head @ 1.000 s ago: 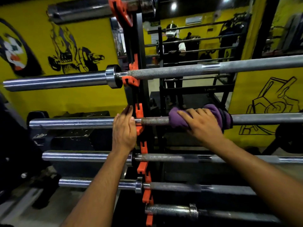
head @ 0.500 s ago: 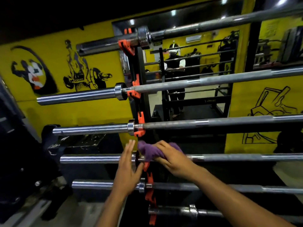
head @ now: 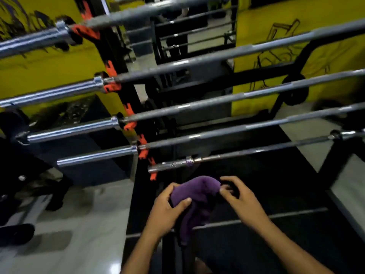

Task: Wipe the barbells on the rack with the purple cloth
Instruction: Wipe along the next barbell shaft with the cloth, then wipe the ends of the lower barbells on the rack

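gripping the purple cloth (head: 197,196), both hands' fingers curl round it below the barbells (head: 217,101).

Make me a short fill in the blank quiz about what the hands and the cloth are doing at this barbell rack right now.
1. The cloth held in front of the rack is coloured ____.
2. The left hand grips the cloth with its ____ pressed on top.
3. The hooks holding the barbells are coloured ____.
4. The right hand pinches the cloth's ____ edge.

Missing words: purple; thumb; orange; right
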